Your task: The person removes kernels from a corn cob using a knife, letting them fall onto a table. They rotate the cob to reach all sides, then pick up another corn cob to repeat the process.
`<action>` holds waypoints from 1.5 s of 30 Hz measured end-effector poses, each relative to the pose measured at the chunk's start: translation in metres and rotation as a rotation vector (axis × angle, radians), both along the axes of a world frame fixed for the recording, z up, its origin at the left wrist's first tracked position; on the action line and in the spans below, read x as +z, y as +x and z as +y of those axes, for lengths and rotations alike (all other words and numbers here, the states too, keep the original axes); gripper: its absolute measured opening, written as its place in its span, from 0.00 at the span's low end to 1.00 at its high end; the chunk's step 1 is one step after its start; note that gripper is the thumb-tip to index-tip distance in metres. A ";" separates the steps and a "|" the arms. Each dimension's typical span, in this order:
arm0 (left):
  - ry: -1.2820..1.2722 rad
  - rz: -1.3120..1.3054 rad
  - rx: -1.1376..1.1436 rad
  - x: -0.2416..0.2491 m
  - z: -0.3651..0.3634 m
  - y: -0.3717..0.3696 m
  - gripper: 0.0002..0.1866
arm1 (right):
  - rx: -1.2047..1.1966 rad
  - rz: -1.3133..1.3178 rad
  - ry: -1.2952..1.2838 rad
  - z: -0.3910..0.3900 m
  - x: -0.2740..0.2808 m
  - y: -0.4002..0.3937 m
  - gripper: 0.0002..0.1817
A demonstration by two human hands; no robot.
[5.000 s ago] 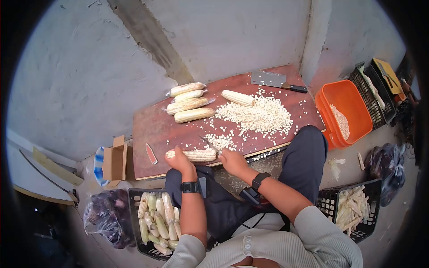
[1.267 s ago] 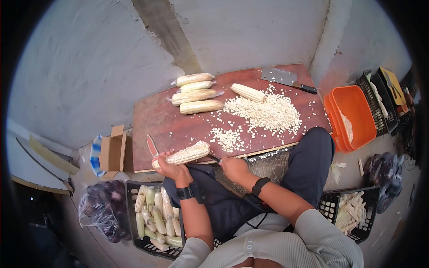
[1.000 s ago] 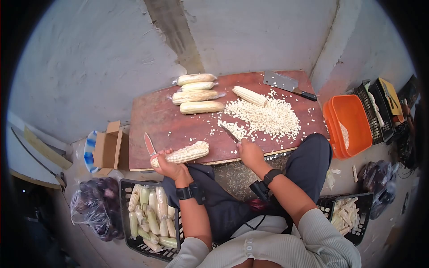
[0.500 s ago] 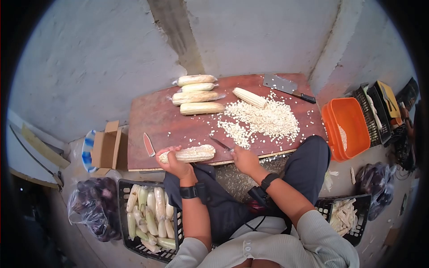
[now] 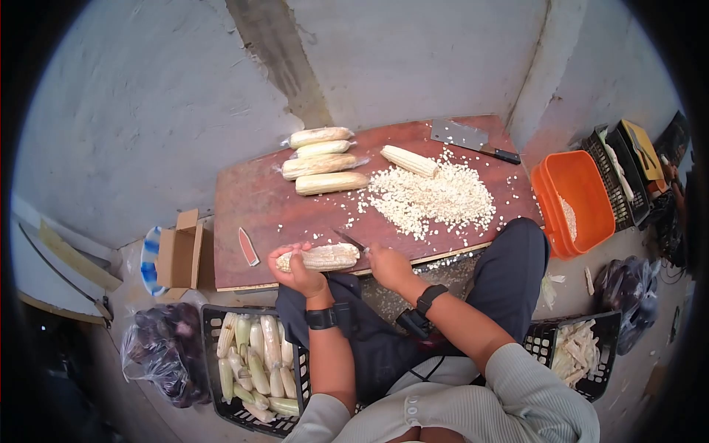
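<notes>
My left hand (image 5: 299,273) is wrapped round the left end of an ear of corn (image 5: 329,257), held level over the table's front edge. In my right hand (image 5: 390,267) is a knife (image 5: 347,238), its blade pointing up and left, close above the right end of that ear. Loose white kernels (image 5: 436,201) lie in a heap on the reddish board (image 5: 251,199), with a pale ear (image 5: 408,160) resting at the heap's back edge. Several wrapped ears (image 5: 325,164) lie stacked in a row at the back left.
A cleaver (image 5: 461,134) lies at the back right, and a small red blade (image 5: 248,247) at the front left. Right of the board stands an orange bin (image 5: 543,192). A black crate (image 5: 214,369) of corn and another crate (image 5: 607,351) of cobs flank my legs.
My right hand and the knife have moved left, nearer the ear. My left hand still holds the ear, and the view has shifted slightly.
</notes>
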State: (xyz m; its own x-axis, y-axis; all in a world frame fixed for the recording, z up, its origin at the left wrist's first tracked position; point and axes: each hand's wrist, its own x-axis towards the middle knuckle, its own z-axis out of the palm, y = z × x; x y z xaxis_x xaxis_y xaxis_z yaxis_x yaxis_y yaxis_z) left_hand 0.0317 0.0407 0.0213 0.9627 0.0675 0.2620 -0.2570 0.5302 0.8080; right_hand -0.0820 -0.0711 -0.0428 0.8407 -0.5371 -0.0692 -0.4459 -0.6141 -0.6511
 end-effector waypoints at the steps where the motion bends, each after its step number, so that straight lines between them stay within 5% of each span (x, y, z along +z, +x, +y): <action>1: 0.007 -0.009 -0.007 -0.002 0.001 0.000 0.08 | -0.037 0.030 0.016 0.000 -0.002 0.000 0.13; 4: 0.048 -0.028 0.008 -0.001 0.000 -0.002 0.07 | -0.190 0.015 -0.006 -0.020 -0.008 -0.012 0.11; 10: 0.144 -0.190 -0.059 -0.010 -0.018 -0.006 0.09 | -0.042 -0.153 -0.119 -0.012 0.022 -0.038 0.08; 16: 0.668 -0.329 0.023 -0.020 -0.023 -0.005 0.10 | 0.114 -0.011 -0.286 0.021 0.014 -0.047 0.08; 25: 0.122 0.304 0.064 0.004 -0.020 -0.003 0.09 | 0.127 0.052 -0.272 0.021 0.006 -0.053 0.05; 45: 0.260 0.064 -0.006 -0.009 -0.029 0.006 0.04 | 0.124 0.123 -0.092 0.014 0.010 -0.013 0.06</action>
